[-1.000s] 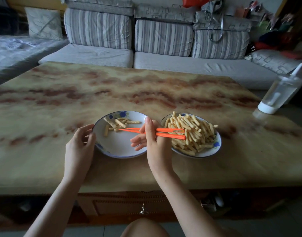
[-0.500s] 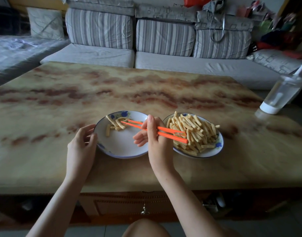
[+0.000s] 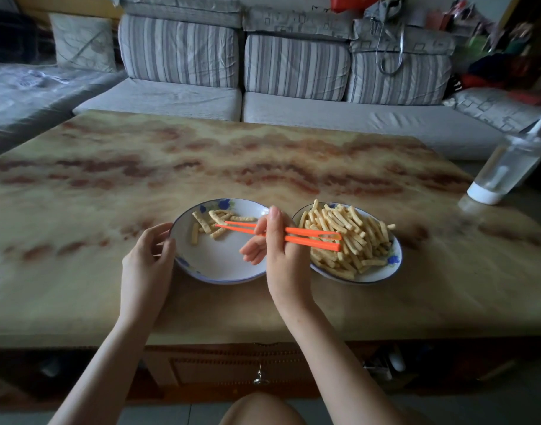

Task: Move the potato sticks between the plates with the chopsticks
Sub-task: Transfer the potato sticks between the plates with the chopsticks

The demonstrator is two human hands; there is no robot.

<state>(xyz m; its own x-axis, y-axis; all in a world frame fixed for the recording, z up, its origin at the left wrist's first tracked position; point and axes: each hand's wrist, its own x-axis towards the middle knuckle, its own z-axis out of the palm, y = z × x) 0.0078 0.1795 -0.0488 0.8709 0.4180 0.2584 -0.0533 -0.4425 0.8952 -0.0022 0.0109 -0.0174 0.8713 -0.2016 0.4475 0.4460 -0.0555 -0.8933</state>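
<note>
Two white plates with blue flowers stand side by side near the table's front edge. The left plate [image 3: 220, 265] carries several potato sticks [image 3: 206, 227] near its far side. A heap of potato sticks [image 3: 349, 237] fills the right plate [image 3: 382, 273]. My right hand [image 3: 278, 250] grips a pair of orange chopsticks [image 3: 306, 234] between the plates, tips pointing left over the left plate, at a stick [image 3: 217, 216]. Whether the tips pinch that stick I cannot tell. My left hand [image 3: 146, 262] holds the left plate's left rim.
A clear plastic bottle with a white cap [image 3: 505, 167] stands upside down at the table's right edge. A grey striped sofa [image 3: 293, 75] runs behind the marbled table [image 3: 109, 179]. My knee [image 3: 263, 409] shows below the table's front edge.
The chopstick tips have stayed over the sticks on the left plate, shifting slightly. My left hand has kept its hold on the rim.
</note>
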